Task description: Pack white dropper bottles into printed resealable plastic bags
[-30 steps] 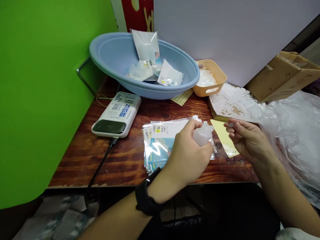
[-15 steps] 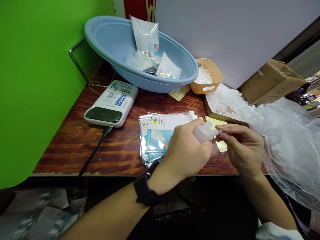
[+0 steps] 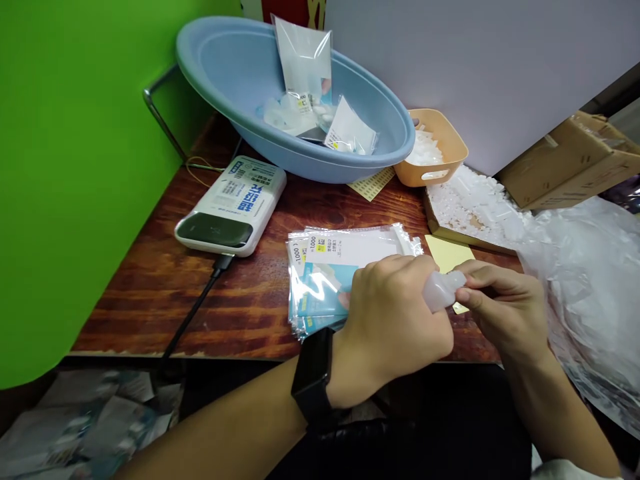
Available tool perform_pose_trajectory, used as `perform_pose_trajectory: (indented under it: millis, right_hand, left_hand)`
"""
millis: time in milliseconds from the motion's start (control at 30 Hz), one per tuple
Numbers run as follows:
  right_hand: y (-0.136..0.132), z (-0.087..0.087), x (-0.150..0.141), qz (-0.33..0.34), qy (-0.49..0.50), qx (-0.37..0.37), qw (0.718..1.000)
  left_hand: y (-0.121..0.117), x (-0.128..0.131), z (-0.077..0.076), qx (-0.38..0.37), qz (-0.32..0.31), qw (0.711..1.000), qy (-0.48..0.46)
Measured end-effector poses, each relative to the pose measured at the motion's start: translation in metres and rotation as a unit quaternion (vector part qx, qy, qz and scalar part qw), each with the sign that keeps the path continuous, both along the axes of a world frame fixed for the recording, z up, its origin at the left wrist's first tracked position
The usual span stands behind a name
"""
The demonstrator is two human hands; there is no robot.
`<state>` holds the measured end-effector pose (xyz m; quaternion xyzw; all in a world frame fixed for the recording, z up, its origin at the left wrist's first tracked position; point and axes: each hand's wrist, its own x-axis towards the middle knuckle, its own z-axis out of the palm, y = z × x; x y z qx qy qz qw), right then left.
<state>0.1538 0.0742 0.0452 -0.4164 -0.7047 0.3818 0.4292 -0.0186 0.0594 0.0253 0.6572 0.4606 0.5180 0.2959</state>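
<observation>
My left hand [image 3: 400, 320], a black watch on its wrist, is wrapped round a small translucent white squeeze bottle [image 3: 440, 292]. The bottle lies tilted, its mouth toward the right. At that mouth my right hand [image 3: 505, 300] pinches a small translucent plastic cap, mostly covered by the fingertips. Under and beside my left hand lies a stack of clear packets with printed cards [image 3: 325, 287]. A pale yellow sheet [image 3: 445, 252] sits on the table behind the two hands.
At the back a blue basin [image 3: 240, 113] leans on a metal stand, with filled packets inside. An orange basket [image 3: 450, 147] and a shallow box [image 3: 470, 207] hold white plastic parts. A corded white device [image 3: 235, 200] stands left, plastic bags [image 3: 590, 287] and a carton [image 3: 565, 160] right.
My right hand has brought the small cap leftward to the bottle's mouth and now presses there. My left hand has turned over, with its back upward, still round the bottle.
</observation>
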Motion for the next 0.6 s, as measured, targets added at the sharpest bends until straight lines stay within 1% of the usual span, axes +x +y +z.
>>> perform_pose_trajectory:
  millis: [200, 367, 500, 600]
  right_hand:
    - [-0.004, 0.005, 0.0, -0.003, -0.03, 0.006, 1.0]
    - [-0.012, 0.003, -0.001, -0.017, -0.021, 0.007, 1.0]
    - [-0.018, -0.001, 0.001, -0.055, -0.052, -0.026, 0.997]
    - [-0.02, 0.002, 0.009, -0.111, 0.009, -0.054, 0.992]
  left_hand:
    - [-0.002, 0.006, -0.003, 0.039, 0.005, 0.999, 0.027]
    - [-0.009, 0.01, -0.004, 0.083, 0.015, 0.994, 0.07]
    - [-0.003, 0.008, -0.005, 0.131, 0.03, 0.983, 0.127]
    - [0.004, 0.009, -0.007, 0.16, 0.062, 0.969, 0.177]
